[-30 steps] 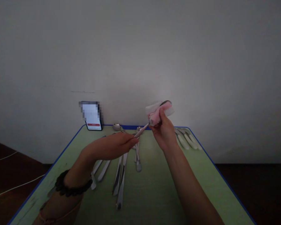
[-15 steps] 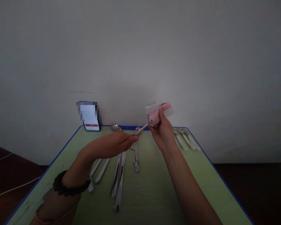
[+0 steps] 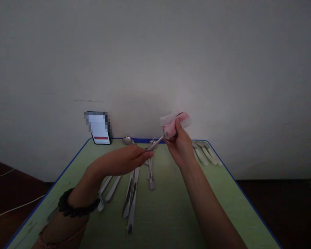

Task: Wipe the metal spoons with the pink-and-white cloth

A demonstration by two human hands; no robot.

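Observation:
My left hand (image 3: pixel 129 159) is closed on one end of a slim silver piece of cutlery (image 3: pixel 157 142). Its shaft slants up to the right into a pink and white cloth (image 3: pixel 171 128), which hides its far part, so I cannot tell its kind. My right hand (image 3: pixel 180 143) pinches the cloth around that end, thumb on top. Below my left hand lie metal cutlery handles (image 3: pixel 131 204) side by side. Just right of them, small spoons (image 3: pixel 151 180) overlap, partly covered by my left hand.
A lit phone (image 3: pixel 101 129) leans on the wall at the table's back left. Several forks with pale handles (image 3: pixel 209 154) lie at the back right. Another spoon bowl (image 3: pixel 127 140) shows by the blue table edge (image 3: pixel 142 140). A grey wall stands close behind.
Almost nothing differs. Both hands, the cloth and the piece of cutlery keep nearly the same place; the whole view has shifted very slightly.

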